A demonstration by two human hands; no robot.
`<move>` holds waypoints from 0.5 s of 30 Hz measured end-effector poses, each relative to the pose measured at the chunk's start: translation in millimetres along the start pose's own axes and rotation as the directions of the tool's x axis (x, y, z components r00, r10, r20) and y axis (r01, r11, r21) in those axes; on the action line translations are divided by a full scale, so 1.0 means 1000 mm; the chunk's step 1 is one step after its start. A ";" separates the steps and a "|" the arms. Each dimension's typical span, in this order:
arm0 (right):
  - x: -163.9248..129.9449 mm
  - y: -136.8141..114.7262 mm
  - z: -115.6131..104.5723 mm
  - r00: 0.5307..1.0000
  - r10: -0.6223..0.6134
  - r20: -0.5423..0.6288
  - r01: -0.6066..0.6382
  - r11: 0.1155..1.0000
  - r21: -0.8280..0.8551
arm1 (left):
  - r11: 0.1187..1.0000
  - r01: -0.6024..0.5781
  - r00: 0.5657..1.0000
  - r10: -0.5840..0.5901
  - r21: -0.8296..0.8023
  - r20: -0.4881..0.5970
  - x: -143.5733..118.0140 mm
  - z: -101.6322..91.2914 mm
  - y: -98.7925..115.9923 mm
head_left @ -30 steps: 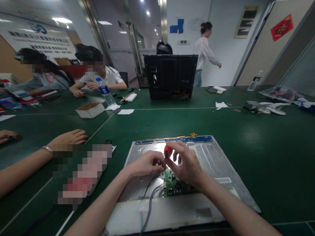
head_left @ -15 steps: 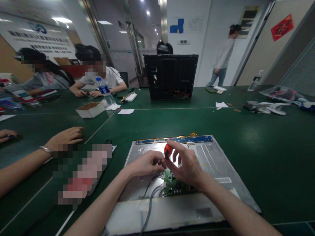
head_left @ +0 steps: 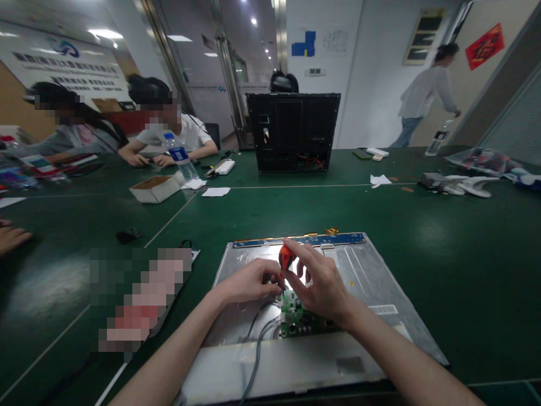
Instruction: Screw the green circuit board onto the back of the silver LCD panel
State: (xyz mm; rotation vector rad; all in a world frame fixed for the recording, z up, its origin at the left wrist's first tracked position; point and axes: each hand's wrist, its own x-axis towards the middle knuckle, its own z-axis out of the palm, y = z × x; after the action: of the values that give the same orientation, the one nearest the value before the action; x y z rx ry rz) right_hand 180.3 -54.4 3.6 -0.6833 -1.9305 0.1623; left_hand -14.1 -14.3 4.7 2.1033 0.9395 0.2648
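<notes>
In my right hand [head_left: 322,276] is a screwdriver [head_left: 287,257] with a red and black handle, held upright between thumb and fingers. My left hand [head_left: 257,280] is closed close to the screwdriver's lower end; whether its fingertips pinch the shaft or something small is hidden. Under both hands lies a silver display panel [head_left: 380,276], back side up. A green circuit board [head_left: 301,320] sits on it, just below my fingers, with the screwdriver's tip near its upper left corner. Grey cables [head_left: 258,355] run from the board toward me. A blue strip board [head_left: 342,241] lines the panel's far edge.
A blurred-out flat item [head_left: 143,299] lies left of the panel, with a small black object [head_left: 128,235] beyond it. Farther off stand a white box [head_left: 155,189], a water bottle [head_left: 181,157] and a black monitor housing [head_left: 293,132]. Another person's hand [head_left: 12,237] rests at far left.
The co-worker's arm at left has pulled back, leaving a small black object on the table. A walking person in the background has moved right. My hands have barely shifted.
</notes>
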 end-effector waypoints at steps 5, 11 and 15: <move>-0.002 -0.001 0.000 1.000 -0.011 -0.006 0.011 1.000 0.002 | 0.999 -0.012 1.000 0.012 -0.039 -0.007 -0.001 0.001 0.004; -0.006 0.004 0.003 0.999 0.021 -0.039 -0.020 0.999 0.032 | 1.000 -0.025 1.000 0.025 -0.008 -0.009 0.000 0.001 -0.001; -0.006 0.006 0.004 0.998 0.038 -0.049 -0.036 0.998 0.055 | 1.000 -0.018 1.000 0.018 -0.011 0.007 0.000 0.000 -0.002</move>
State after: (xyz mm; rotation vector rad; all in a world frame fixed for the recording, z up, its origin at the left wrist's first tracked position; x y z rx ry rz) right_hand 181.3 -51.4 -5.3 -0.6813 -1.8600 0.2179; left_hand -15.3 -13.6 3.4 2.1022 0.9134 0.2710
